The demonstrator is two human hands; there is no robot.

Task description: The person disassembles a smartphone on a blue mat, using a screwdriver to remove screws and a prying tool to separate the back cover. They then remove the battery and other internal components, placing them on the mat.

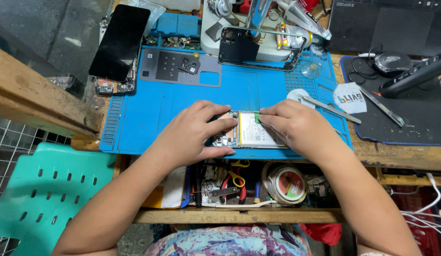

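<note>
On the blue mat (149, 118) at the desk's near edge lies an opened phone (244, 135), its white battery (256, 135) exposed. The left hand (194, 135) clamps the phone's left end between thumb and fingers; the right hand (296, 128) pinches a small green tab (257, 117) at the battery's top edge. This looks like battery work; next likely calls for a slow, even pull.
</note>
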